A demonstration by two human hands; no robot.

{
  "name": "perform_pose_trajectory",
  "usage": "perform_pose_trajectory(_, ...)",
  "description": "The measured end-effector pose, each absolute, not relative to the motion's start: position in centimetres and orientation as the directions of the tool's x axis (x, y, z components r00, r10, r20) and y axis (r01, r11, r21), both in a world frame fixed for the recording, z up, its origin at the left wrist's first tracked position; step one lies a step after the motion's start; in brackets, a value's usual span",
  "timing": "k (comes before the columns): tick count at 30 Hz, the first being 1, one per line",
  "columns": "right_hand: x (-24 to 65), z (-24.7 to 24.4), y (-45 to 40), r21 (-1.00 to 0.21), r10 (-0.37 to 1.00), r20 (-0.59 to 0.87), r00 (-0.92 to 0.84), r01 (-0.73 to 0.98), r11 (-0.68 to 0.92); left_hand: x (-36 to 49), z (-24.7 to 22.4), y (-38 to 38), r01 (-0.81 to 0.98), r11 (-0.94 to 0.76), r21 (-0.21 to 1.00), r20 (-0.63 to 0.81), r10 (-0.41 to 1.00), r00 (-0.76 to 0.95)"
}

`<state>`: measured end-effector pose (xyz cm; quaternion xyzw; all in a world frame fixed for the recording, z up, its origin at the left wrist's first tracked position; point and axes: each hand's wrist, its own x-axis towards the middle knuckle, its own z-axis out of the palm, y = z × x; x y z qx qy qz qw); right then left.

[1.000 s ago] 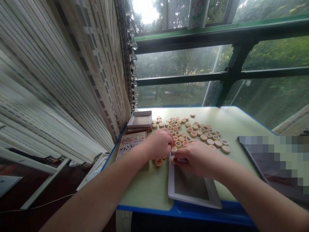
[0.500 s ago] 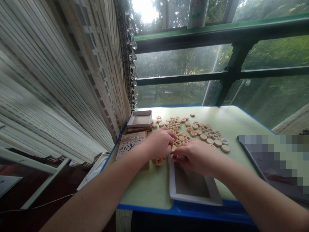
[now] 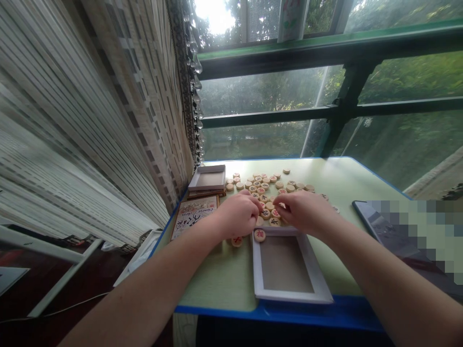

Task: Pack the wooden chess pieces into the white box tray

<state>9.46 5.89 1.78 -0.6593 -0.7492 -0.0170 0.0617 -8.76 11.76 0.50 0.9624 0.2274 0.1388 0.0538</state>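
Round wooden Chinese chess pieces (image 3: 275,222) with red or dark characters lie spread across the table. My left hand (image 3: 241,213) is curled closed at the near left side of the pile; whatever its fingers hold is hidden. Over the pile's middle, my right hand (image 3: 307,208) has thumb and index finger a little apart, their tips close to several pieces. A shallow white box tray (image 3: 318,265) lies in front of me, and one red-marked piece (image 3: 259,235) sits in its far left corner. Another red-marked piece (image 3: 237,240) rests on the table below my left hand.
A Chinese chess box lid (image 3: 191,212) with printed lettering lies at the left, near a second shallow box (image 3: 207,177) stacked on something brown. A dark tablet-like device (image 3: 376,226) is at the right. The table (image 3: 217,289) has a blue edge; a patterned curtain (image 3: 144,96) hangs left.
My right hand has moved up and away from the tray to the pile, leaving the red-marked piece in the tray's corner. My left hand stays nearly in place.
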Motion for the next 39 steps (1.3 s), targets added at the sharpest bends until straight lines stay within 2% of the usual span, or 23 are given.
perform_pose_trajectory(4,9.7,1.2,6.3,-0.098,0.993,0.034,-0.11,0.989,0.113,-8.7,0.5,11.7,0.415,-0.894,0.169,0.256,0.447,0.857)
perform_pose_trajectory(13,10.0,1.2,6.3,-0.126,0.996,-0.031,-0.085,0.989,0.081,-8.7,0.6,11.6,0.412,-0.898,0.158,0.285,0.44,0.852)
perform_pose_trajectory(18,10.4,0.8,6.9,-0.319,0.994,-0.051,-0.097,0.945,0.076,-8.7,0.7,11.9,0.412,-0.904,0.113,0.299,0.426,0.854)
perform_pose_trajectory(23,10.2,1.3,6.7,-0.481,0.998,-0.001,-0.064,0.875,0.056,-8.9,0.7,12.0,0.425,-0.9,0.095,0.308,0.433,0.847)
perform_pose_trajectory(28,9.5,2.6,5.4,-0.588,0.98,0.022,-0.196,0.791,0.171,-9.0,0.7,12.2,0.43,-0.898,0.092,0.293,0.437,0.85)
perform_pose_trajectory(39,9.0,3.0,4.3,-0.61,0.907,-0.005,-0.421,0.72,0.331,-9.0,0.7,12.0,0.428,-0.901,0.067,0.275,0.429,0.86)
